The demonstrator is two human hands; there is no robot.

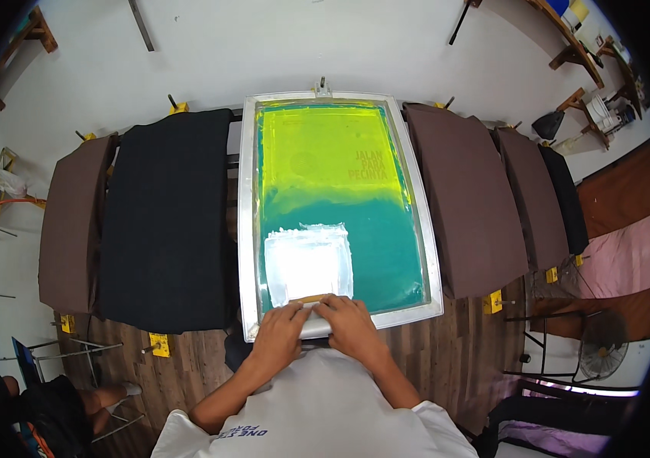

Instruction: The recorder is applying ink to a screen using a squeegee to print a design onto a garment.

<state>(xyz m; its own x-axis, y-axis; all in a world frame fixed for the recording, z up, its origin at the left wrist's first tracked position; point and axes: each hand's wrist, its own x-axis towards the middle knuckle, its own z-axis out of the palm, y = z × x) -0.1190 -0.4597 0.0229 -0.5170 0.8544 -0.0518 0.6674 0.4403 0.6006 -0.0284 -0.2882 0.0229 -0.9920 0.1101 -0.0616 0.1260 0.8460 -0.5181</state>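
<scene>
A silver-framed printing screen (246,229) lies in front of me, its mesh yellow-green at the far end and teal nearer. White ink (306,263) covers a rough rectangle at the near left of the mesh. My left hand (283,327) and my right hand (346,322) are side by side at the screen's near edge. Both are closed on a squeegee with a wooden handle (314,298), at the near end of the white ink. Its blade is hidden from view. Faint lettering shows in the yellow-green area.
Left of the screen are boards covered in black fabric (168,221) and brown fabric (73,229). More brown fabric (466,206) covers boards on the right. Yellow clamps (160,345) jut below them. A fan (601,347) stands at right; a seated person's leg (107,397) shows lower left.
</scene>
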